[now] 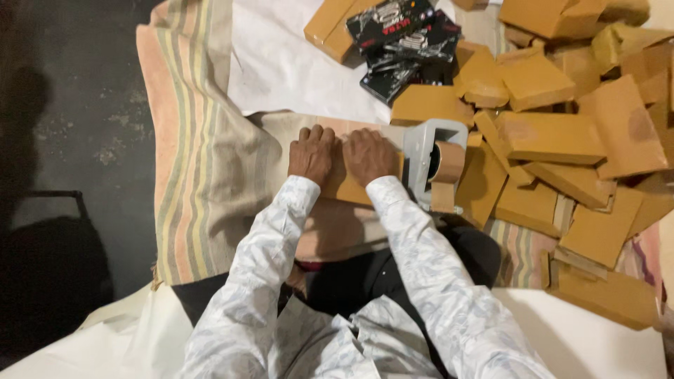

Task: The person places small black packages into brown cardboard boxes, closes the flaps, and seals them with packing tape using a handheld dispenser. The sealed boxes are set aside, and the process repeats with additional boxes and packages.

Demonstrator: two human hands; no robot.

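Both my hands press down on a flat brown-paper-wrapped packet (pixel 345 187) lying on a pale board in front of me. My left hand (pixel 312 153) lies palm down on the packet's left end, knuckles up. Beside it, touching, my right hand (pixel 368 156) covers the right end. A grey tape dispenser (pixel 430 156) with a brown tape roll (pixel 446 163) stands just right of my right hand. White patterned sleeves cover both arms.
A big heap of brown wrapped packets (pixel 554 137) fills the right side. Black printed boxes (pixel 404 42) lie at the top on a white sheet (pixel 281 63). A striped cloth (pixel 196 154) covers the left; dark floor (pixel 70 140) lies beyond it.
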